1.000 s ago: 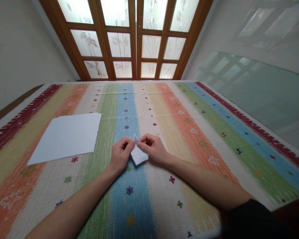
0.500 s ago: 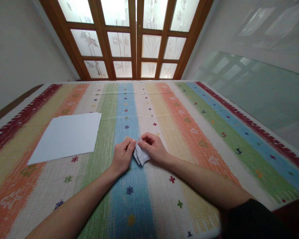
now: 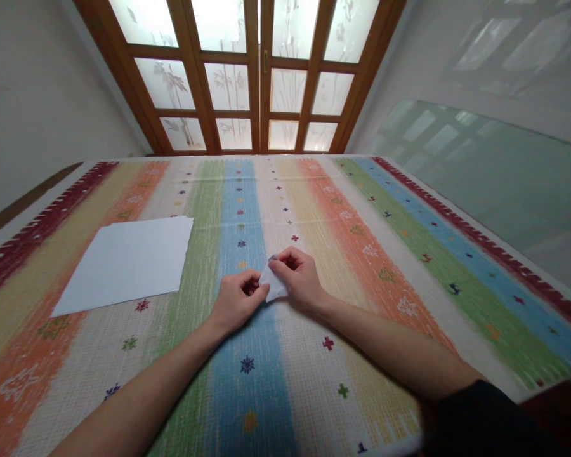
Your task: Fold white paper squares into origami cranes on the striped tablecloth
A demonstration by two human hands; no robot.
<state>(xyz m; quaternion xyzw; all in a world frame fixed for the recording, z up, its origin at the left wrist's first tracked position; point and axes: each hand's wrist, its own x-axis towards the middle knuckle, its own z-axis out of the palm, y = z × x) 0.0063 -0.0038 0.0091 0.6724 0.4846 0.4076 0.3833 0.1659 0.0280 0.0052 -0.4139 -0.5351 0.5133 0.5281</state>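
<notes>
Between my two hands is a small folded piece of white paper (image 3: 274, 285), held just above the striped tablecloth. My left hand (image 3: 238, 297) pinches its left edge between thumb and fingers. At its upper right, my right hand (image 3: 299, 276) grips it with thumb and curled fingers, which hide part of the paper. A small grey bit shows at the tip of my right thumb; I cannot make out what it is.
A stack of white paper sheets (image 3: 128, 263) lies to the left on the striped tablecloth (image 3: 247, 393). Beyond the table's far edge stand wooden doors (image 3: 257, 82) with frosted panes. A glass panel (image 3: 485, 171) leans along the right wall.
The folded paper has turned in my hands and now shows a flatter, smoother face. My left thumb has slid lower along its edge, and the left fingers have opened slightly.
</notes>
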